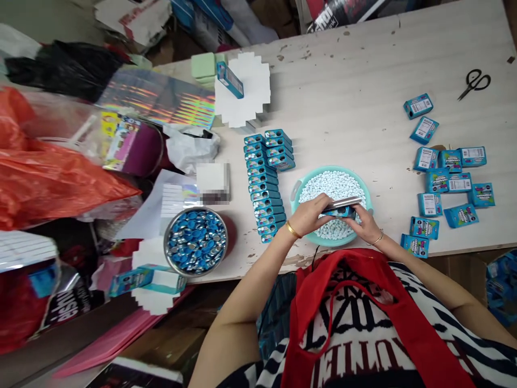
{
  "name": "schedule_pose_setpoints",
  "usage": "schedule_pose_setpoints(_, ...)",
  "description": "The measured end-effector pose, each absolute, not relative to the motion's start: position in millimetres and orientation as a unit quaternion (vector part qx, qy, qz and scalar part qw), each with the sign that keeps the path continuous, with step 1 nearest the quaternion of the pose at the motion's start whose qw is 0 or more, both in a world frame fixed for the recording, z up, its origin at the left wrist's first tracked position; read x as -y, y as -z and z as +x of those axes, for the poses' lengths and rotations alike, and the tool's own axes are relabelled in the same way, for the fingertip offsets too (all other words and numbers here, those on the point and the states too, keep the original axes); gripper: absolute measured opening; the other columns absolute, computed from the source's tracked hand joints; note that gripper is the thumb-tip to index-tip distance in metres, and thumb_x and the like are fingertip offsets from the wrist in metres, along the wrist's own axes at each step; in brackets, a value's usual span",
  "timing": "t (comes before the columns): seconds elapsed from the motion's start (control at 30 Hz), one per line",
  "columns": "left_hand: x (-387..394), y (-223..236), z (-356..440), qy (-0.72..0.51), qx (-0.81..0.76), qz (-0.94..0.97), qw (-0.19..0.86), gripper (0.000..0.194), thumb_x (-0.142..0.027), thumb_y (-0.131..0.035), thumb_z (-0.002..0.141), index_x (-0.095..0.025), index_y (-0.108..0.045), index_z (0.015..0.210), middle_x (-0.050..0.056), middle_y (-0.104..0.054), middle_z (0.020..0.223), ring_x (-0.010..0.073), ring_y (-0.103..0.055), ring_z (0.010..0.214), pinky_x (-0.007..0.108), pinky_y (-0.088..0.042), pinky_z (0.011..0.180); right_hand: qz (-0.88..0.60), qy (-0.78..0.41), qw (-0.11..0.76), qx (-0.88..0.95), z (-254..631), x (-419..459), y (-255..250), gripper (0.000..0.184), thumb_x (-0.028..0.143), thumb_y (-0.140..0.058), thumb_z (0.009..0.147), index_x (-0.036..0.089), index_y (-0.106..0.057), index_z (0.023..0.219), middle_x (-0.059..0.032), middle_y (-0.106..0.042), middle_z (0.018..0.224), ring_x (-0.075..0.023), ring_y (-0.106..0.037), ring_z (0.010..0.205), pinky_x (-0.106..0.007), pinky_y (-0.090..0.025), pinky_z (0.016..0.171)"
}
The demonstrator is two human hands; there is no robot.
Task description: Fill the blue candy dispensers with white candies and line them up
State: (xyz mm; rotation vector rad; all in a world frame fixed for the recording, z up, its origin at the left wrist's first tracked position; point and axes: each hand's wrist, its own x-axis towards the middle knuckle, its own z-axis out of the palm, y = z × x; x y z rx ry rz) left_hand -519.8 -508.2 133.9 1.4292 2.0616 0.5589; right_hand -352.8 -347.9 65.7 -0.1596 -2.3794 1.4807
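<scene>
Over a turquoise basin [297, 186] filled with small white candies [331, 183], both my hands meet around a small blue carton [342, 212]. My left hand [309, 216] grips it from the left, fingers closed. From the right, my right hand [367, 226] has its fingers closed on the carton's other end. A flat, shiny silver piece [343, 203] lies along the top of the carton between my hands; its exact kind is unclear. Which fingers bear on the silver piece is partly hidden.
Blue cartons [264, 194] stand in rows left of the basin. A metal bowl [166, 242] holds blue and silver caps. More cartons [438, 180] lie scattered at right, below black scissors [472, 83]. Stacked white cards [242, 108] stand behind; plastic bags [52, 161] crowd the left.
</scene>
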Motion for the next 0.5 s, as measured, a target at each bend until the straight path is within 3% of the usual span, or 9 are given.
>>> schedule_pose_setpoints(0.13, 518.0, -122.3, -570.2, -0.221, -0.823, 0.489, 0.187, 0.026, -0.036, -0.058, 0.093, -0.020, -0.055, 0.113, 0.008, -0.061, 0.110, 0.0215, -0.058, 0.101, 0.033, -0.049, 0.088, -0.199, -0.473, 0.209, 0.832, -347.3, 292.7, -42.1, 0.058, 0.045, -0.066, 0.089, 0.021, -0.047, 0.138, -0.0151, -0.058, 0.132, -0.0252, -0.061, 0.115, -0.044, -0.054, 0.096)
schedule_pose_setpoints(0.27, 546.7, -92.2, -641.2, -0.176, -0.902, 0.384, 0.091, 0.032, -0.034, -0.064, 0.087, -0.018, -0.057, 0.113, 0.010, -0.061, 0.109, 0.0242, -0.057, 0.106, 0.035, -0.048, 0.091, -0.429, -0.312, 0.215, 0.820, -296.9, 186.6, -15.1, 0.051, 0.053, -0.060, 0.088, 0.015, -0.057, 0.122, -0.0153, -0.062, 0.113, -0.0254, -0.061, 0.098, -0.044, -0.056, 0.082)
schedule_pose_setpoints(0.4, 562.4, -38.3, -692.4, -0.075, -0.937, 0.320, 0.115, 0.044, -0.044, -0.066, 0.082, -0.019, -0.059, 0.118, 0.006, -0.061, 0.111, 0.0237, -0.058, 0.099, 0.033, -0.048, 0.083, -0.524, -0.178, 0.033, 0.832, -242.1, 123.8, -18.4, 0.054, 0.053, -0.060, 0.087, 0.010, -0.058, 0.120, -0.0181, -0.065, 0.108, -0.0311, -0.059, 0.105, -0.048, -0.049, 0.095)
schedule_pose_setpoints(0.5, 566.5, -14.1, -702.7, -0.040, -0.945, 0.296, 0.132, 0.044, -0.048, -0.061, 0.083, -0.021, -0.060, 0.118, 0.006, -0.060, 0.115, 0.0238, -0.059, 0.098, 0.032, -0.048, 0.079, -0.544, -0.128, -0.113, 0.822, -237.7, 121.5, -19.3, 0.075, 0.059, -0.069, 0.080, 0.010, -0.050, 0.133, -0.0226, -0.063, 0.122, -0.0368, -0.056, 0.117, -0.049, -0.046, 0.097)
